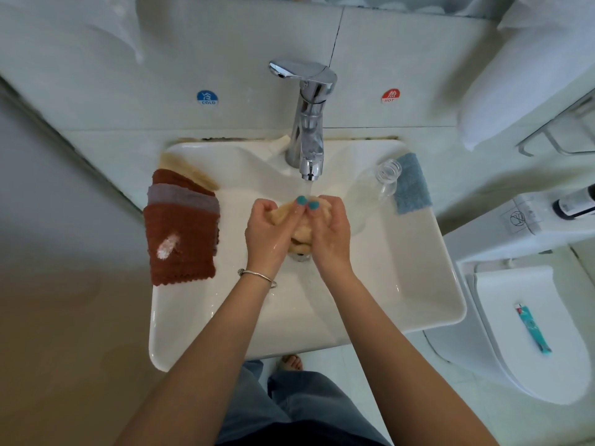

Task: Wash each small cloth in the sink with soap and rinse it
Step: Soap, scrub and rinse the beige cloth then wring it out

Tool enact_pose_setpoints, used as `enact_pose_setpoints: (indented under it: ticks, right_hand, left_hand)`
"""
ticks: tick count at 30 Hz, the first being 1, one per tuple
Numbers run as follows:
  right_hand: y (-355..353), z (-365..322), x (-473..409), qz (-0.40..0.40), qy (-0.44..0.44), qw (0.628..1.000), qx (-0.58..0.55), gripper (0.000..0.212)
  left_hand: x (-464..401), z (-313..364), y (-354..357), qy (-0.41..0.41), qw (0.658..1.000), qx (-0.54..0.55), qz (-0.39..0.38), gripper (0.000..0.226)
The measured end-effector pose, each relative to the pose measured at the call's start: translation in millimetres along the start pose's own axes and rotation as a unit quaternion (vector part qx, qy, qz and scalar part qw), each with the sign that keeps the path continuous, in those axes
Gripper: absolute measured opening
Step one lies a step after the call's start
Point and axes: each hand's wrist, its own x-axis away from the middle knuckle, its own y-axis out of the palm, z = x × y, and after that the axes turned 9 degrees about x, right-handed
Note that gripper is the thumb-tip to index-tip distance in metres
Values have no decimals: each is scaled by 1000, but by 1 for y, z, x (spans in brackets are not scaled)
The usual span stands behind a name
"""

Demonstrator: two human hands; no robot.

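Note:
A wet cream cloth (301, 231) is bunched between my two hands in the middle of the white sink (415, 284). My left hand (269, 233) and my right hand (331, 228) both grip it, thumbs meeting on top. Water runs from the chrome tap (310, 130) onto the cloth and my thumbs. On the sink's left rim lies a stack of cloths: a brown one (182, 246) with a white smear of soap on top, a grey one (183, 197), another brown one and a cream one (183, 170). A blue cloth (412, 185) lies on the right rim.
A clear plastic bottle (370, 194) lies tilted on the sink's right side beside the blue cloth. A toilet (528, 333) with a teal tube (533, 329) on its lid stands to the right. Tiled wall with cold and hot stickers is behind the tap.

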Motion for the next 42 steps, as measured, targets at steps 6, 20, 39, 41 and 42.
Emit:
enact_pose_setpoints:
  ticks: [6,20,39,41,42]
  right_hand:
    - [9,12,6,4,-18,1000,14,10]
    - [21,-3,-30,11,-39,986,163,30]
    - [4,-7,-2,-77,-6,995,-63,15]
    - [-6,5,5,-28,-58,997,-40,22]
    - [-13,11,8,-5,-63,997,-38,23]
  left_hand:
    - [3,-1,15,17,999,-13,-44,19]
    - [-28,-3,39,91,994,-18,61,34]
    - [-5,0,-8,17,992,112,-50,17]
    - [-4,2,-2,44,992,96,-69,21]
    - [-3,2,4,50,992,74,-85,24]
